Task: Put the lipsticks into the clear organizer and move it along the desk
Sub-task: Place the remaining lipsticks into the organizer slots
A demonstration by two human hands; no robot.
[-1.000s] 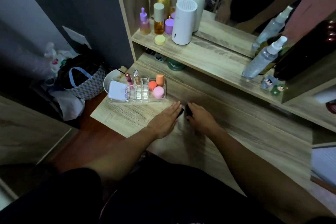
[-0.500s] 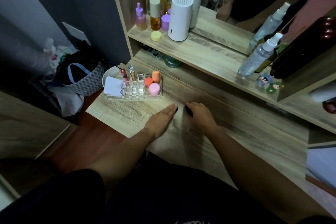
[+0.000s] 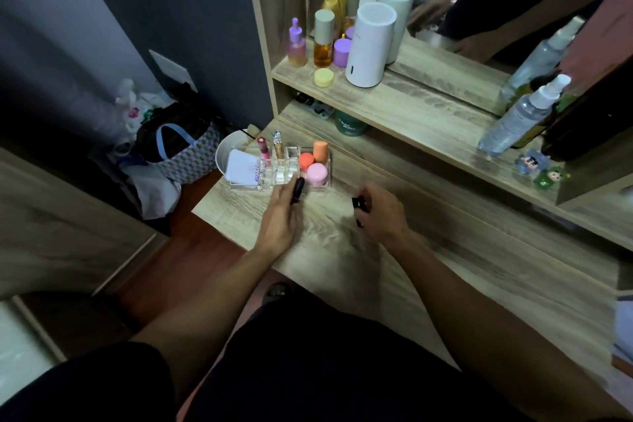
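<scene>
Shadow takes much of the scene: the lower edge is dark clothing, and the bags [image 3: 181, 154] on the floor at the left blur into one heap. Left hand [image 3: 279, 216] has its grip closed around a black lipstick [image 3: 297, 189], whose upper end shows beyond the fingers just in front of the organizer [image 3: 322, 183]; the lower end is hidden in the palm. Right hand [image 3: 382, 212] is smeared by motion, and a second black lipstick [image 3: 358, 204] shows at its fingertips. The grip looks closed on it, though how the fingers lie I cannot tell.

The organizer sits on the counter [image 3: 428, 277] near its left end, under the shelf [image 3: 404, 113]. Two lipsticks already stand upright in its slots, a pink one [image 3: 263, 147] and a gold one [image 3: 277, 144]. An orange jar [image 3: 306, 160], a pink jar [image 3: 317, 173] and an orange tube [image 3: 320, 151] fill its right compartment. A white pad [image 3: 241, 169] in its left part carries purple lettering, too small to read with certainty. A white bowl [image 3: 224, 152] shows behind it, partly covered.

Under the shelf a green jar [image 3: 349, 127] has pale print, half hidden and illegible. On the shelf stand a white canister [image 3: 371, 44], a spray bottle [image 3: 520, 120] and small bottles [image 3: 322, 41]; none has a label I can read.
</scene>
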